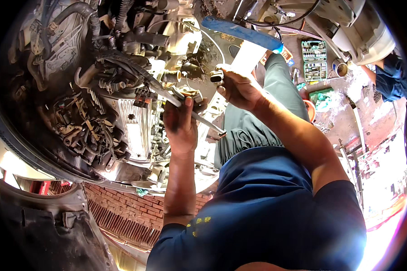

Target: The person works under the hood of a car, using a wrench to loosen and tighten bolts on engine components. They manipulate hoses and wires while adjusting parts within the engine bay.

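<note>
My left hand (182, 123) is closed around a metal-coloured fitting (192, 94) on a long wiring harness or hose (158, 86), at the side of the engine bay. My right hand (239, 90) pinches a small dark oblong part (216, 76) with a pale rim, held up and apart from the left hand. A thinner strip of the harness runs below my left hand to a small end piece (221, 133). Dark red-marked connectors (142, 98) hang on the harness just left of my left hand.
Engine parts (90, 126) fill the left. A blue bar (242, 32) crosses the top. On the floor lie an open socket case (314, 58), a can (340, 67) and a green-lined tray (321, 99). Another person's dark clothing and arm (390, 81) appear at the right.
</note>
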`<action>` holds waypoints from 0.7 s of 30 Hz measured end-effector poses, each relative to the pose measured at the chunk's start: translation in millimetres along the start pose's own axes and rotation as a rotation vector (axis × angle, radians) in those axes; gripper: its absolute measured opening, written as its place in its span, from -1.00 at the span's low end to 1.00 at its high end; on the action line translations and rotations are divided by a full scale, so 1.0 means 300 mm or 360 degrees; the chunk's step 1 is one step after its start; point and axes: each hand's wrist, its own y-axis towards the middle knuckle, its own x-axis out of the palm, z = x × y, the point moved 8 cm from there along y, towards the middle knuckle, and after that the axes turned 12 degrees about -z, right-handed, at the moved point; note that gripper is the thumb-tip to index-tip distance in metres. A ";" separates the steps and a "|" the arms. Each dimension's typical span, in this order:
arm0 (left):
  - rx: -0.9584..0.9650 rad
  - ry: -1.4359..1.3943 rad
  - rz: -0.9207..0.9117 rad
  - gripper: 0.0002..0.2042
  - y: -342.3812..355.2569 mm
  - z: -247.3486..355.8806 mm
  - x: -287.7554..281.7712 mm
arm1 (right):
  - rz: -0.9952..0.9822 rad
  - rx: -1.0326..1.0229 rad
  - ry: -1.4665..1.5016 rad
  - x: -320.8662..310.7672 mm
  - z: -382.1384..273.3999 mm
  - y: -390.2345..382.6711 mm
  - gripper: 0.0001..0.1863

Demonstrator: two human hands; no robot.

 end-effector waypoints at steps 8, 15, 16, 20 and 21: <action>-0.0439 -0.1836 0.0309 -0.75 -0.007 -0.046 0.067 | -0.0201 -0.0019 0.0047 0.086 -0.018 -0.021 -0.73; -0.0607 -0.1874 0.0322 -0.71 -0.001 -0.029 0.083 | -0.0292 0.0009 -0.0425 0.152 -0.060 -0.048 -0.67; -0.0649 -0.1754 0.0330 -0.68 -0.001 -0.028 0.073 | -0.0289 0.0012 -0.0482 0.170 -0.069 -0.043 -0.65; -0.0802 -0.1237 0.0326 -0.75 -0.002 -0.037 0.029 | -0.0305 -0.0052 -0.0521 0.200 -0.109 -0.002 -0.66; -0.0792 -0.1232 0.0344 -0.75 -0.005 -0.045 0.024 | -0.0321 -0.0041 -0.0525 0.228 -0.111 0.001 -0.66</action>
